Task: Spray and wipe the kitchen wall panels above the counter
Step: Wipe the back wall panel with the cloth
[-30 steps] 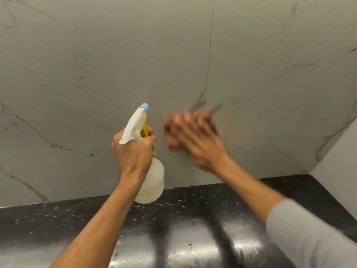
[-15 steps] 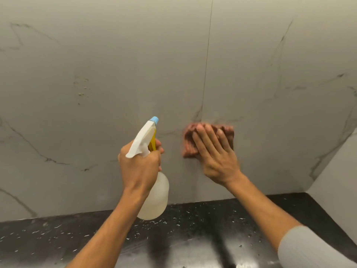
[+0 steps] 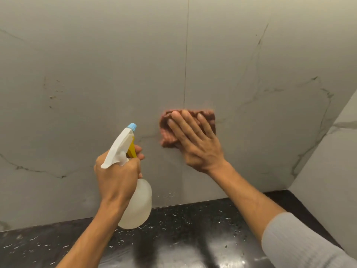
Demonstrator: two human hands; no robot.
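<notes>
Left grip [image 3: 117,171] curls round the spray bottle [image 3: 139,206], which stands nearly upright with its nozzle pointing up at the wall [image 3: 96,74]. Right grip [image 3: 195,144], fingers straight, presses the cloth [image 3: 166,132] flat.

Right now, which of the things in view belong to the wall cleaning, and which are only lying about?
In the job:
spray bottle, gripped by the left hand
reddish cloth, pressed flat on the wall panels by the right hand, across the seam

Only there:
black counter, speckled, below the panels
grey sleeve on the right arm
</notes>
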